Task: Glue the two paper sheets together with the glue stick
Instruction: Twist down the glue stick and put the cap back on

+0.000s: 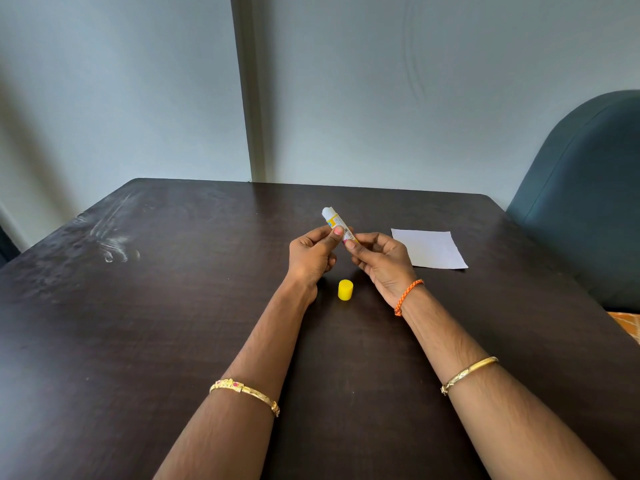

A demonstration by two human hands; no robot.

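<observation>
An uncapped glue stick (333, 221) with a white and yellow label is held above the dark table (138, 306), its white tip tilted up and to the left. My left hand (313, 254) pinches its middle between thumb and fingers. My right hand (379, 259) grips its lower end with its fingertips. The yellow cap (345, 289) stands upright on the table just below and between my wrists. White paper (431, 248) lies flat on the table to the right of my right hand; it looks like one sheet, and I cannot tell whether another lies beneath it.
A teal upholstered chair (588, 202) stands at the table's right side. A grey wall rises just behind the far edge. Pale scuff marks (114, 244) show on the table's left part. An orange patterned cloth (628, 323) peeks in at the right edge.
</observation>
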